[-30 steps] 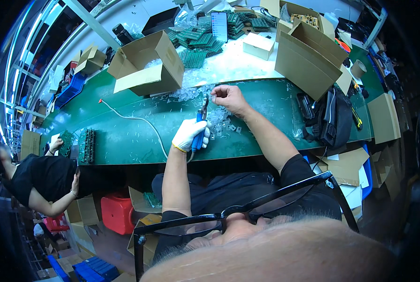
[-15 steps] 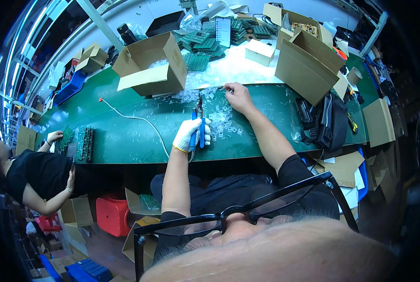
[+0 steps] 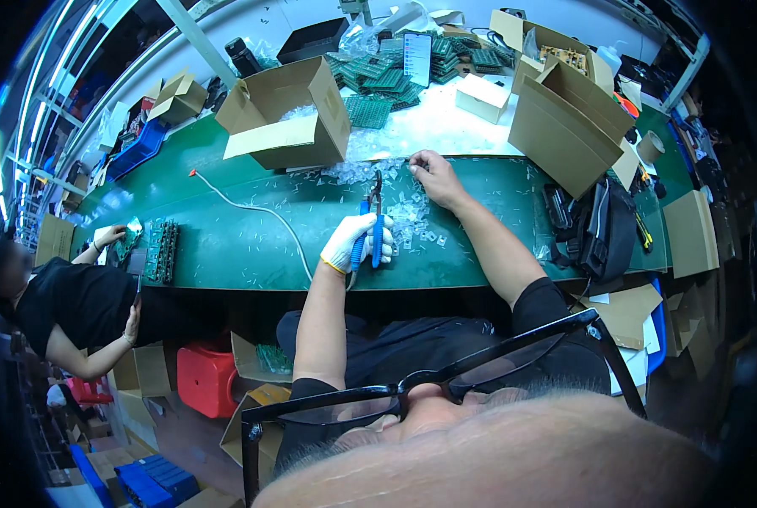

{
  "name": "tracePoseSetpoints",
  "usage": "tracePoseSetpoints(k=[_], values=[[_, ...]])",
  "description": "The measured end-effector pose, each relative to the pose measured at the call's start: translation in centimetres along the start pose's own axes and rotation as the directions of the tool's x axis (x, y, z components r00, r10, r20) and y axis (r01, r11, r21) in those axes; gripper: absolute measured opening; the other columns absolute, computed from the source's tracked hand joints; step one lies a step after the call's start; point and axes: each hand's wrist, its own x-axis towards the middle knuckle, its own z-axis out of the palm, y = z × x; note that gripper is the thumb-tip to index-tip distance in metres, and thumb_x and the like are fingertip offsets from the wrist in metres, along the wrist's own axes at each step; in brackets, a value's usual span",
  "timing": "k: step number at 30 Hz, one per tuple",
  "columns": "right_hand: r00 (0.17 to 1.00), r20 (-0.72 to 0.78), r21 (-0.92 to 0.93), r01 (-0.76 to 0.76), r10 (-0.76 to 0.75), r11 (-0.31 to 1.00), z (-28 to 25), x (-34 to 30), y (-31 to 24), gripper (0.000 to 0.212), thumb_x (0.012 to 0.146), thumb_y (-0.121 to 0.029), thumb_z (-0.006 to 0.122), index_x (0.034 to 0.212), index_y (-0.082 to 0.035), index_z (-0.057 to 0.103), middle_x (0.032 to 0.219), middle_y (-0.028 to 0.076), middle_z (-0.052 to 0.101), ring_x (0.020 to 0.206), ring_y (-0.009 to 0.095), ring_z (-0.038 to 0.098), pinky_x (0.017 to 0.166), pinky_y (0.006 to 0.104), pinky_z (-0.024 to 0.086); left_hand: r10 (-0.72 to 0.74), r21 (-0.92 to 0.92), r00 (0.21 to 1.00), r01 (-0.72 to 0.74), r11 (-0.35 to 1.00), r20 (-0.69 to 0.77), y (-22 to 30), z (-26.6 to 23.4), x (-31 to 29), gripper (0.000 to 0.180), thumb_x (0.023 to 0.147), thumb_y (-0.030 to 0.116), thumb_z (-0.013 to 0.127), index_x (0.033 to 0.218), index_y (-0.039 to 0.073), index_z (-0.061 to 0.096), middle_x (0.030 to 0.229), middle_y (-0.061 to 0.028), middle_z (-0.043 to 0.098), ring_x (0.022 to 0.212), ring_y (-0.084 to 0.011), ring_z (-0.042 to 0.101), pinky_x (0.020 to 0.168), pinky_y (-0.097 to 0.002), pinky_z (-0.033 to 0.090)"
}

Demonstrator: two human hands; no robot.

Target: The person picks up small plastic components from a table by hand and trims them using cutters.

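Note:
A white knitted glove covers my left hand (image 3: 347, 242), which is closed around the blue handles of a pair of pliers (image 3: 378, 230). Their dark jaws point away from me, over the green worktop. My bare right hand (image 3: 437, 179) rests by the front edge of the white sheet, thumb and forefinger drawn together; anything between them is too small to make out. Small clear plastic pieces (image 3: 408, 217) lie scattered between my hands, with more heaped (image 3: 357, 173) just beyond the pliers' tips.
Open cardboard boxes stand at the left (image 3: 290, 140) and right (image 3: 565, 127). Behind are stacked green circuit boards (image 3: 378, 76), a phone (image 3: 417, 57) and a white box (image 3: 482, 98). A black bag (image 3: 603, 229) lies right; a pale hose (image 3: 256, 207) crosses left. A co-worker (image 3: 82, 309) handles boards at far left.
The whole view has shifted slightly, so the bench appears a little farther right. My left hand keeps its grip on the pliers, and my right hand stays near the sheet's edge.

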Motion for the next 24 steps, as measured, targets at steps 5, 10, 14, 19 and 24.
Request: tracePoseSetpoints(k=[5, 10, 14, 19, 24], values=[[0.825, 0.513, 0.671, -0.557, 0.237, 0.488, 0.0, 0.0, -3.2, 0.015, 0.103, -0.011, 0.069, 0.114, 0.000, 0.068, 0.103, 0.008, 0.073, 0.089, 0.015, 0.072, 0.078, 0.0325, 0.061, -0.028, -0.027, 0.999, 0.029, 0.999, 0.024, 0.3, -0.2, -0.1, 0.062, 0.097, 0.045, 0.072, 0.129, -0.007, 0.063, 0.100, -0.0185, 0.074, 0.083, -0.0321, 0.074, 0.075, -0.0509, 0.063], [0.818, 0.517, 0.709, -0.575, 0.254, 0.408, -0.6, -0.2, -3.2, 0.017, 0.104, -0.013, 0.070, 0.115, 0.000, 0.069, 0.098, 0.006, 0.072, 0.085, 0.014, 0.071, 0.075, 0.0309, 0.061, -0.054, -0.009, 0.998, 0.054, 0.998, 0.010, 0.8, 1.3, 0.0, 0.055, 0.102, 0.038, 0.067, 0.128, -0.011, 0.063, 0.093, -0.0169, 0.073, 0.078, -0.0300, 0.073, 0.072, -0.0482, 0.063], [0.820, 0.521, 0.685, -0.567, 0.237, 0.458, -0.6, -0.1, -3.1, 0.015, 0.103, -0.013, 0.071, 0.111, 0.000, 0.070, 0.094, 0.005, 0.072, 0.079, 0.013, 0.070, 0.071, 0.0300, 0.061, -0.095, -0.010, 0.995, 0.095, 0.995, 0.026, 0.7, 1.4, 0.2, 0.056, 0.101, 0.038, 0.069, 0.128, -0.011, 0.063, 0.091, -0.0151, 0.072, 0.078, -0.0293, 0.073, 0.072, -0.0493, 0.063], [0.830, 0.500, 0.619, -0.542, 0.247, 0.568, -0.5, -0.1, -3.4, 0.015, 0.103, -0.014, 0.071, 0.108, 0.001, 0.072, 0.089, 0.006, 0.073, 0.076, 0.013, 0.069, 0.070, 0.0302, 0.060, -0.069, 0.045, 0.997, 0.070, 0.997, -0.018, 0.6, 1.6, -0.1, 0.054, 0.101, 0.036, 0.071, 0.126, -0.010, 0.064, 0.091, -0.0147, 0.073, 0.076, -0.0279, 0.073, 0.068, -0.0464, 0.063], [0.828, 0.509, 0.586, -0.534, 0.235, 0.610, -0.9, -0.2, -3.2, 0.016, 0.103, -0.014, 0.070, 0.108, 0.001, 0.072, 0.086, 0.005, 0.073, 0.075, 0.013, 0.069, 0.069, 0.0299, 0.059, -0.044, 0.197, 0.990, 0.070, 0.978, -0.133, 0.9, 2.3, -0.6, 0.043, 0.100, 0.031, 0.073, 0.120, -0.007, 0.069, 0.086, -0.0132, 0.073, 0.067, -0.0253, 0.072, 0.060, -0.0404, 0.062]])
